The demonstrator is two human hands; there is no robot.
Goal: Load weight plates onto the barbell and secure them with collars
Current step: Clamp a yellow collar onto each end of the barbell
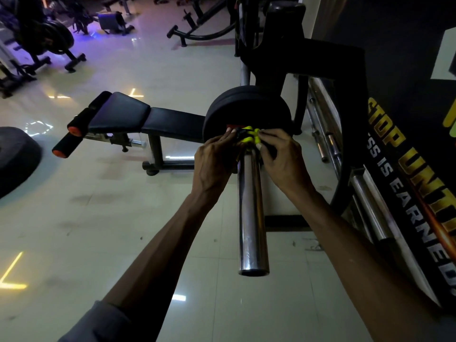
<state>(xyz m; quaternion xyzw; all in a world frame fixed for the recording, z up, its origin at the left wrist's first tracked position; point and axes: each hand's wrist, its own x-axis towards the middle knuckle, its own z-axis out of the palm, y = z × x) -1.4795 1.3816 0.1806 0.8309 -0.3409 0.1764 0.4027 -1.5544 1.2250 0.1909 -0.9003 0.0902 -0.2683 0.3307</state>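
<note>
The chrome barbell sleeve [251,213] points toward me, its open end low in the middle of the head view. Two black weight plates [246,107] sit on it at the far end, one behind the other. A yellow and black collar [248,135] wraps the sleeve right against the outer plate. My left hand [214,159] grips the collar's left side and my right hand [283,156] grips its right side, fingertips pinching it. The hands hide most of the collar.
A black bench [138,119] with orange-tipped rollers stands to the left behind the plates. The black rack frame [350,99] rises on the right, with chrome bars and a lettered wall banner [407,174] beside it. Other machines stand at the back left on the tiled floor.
</note>
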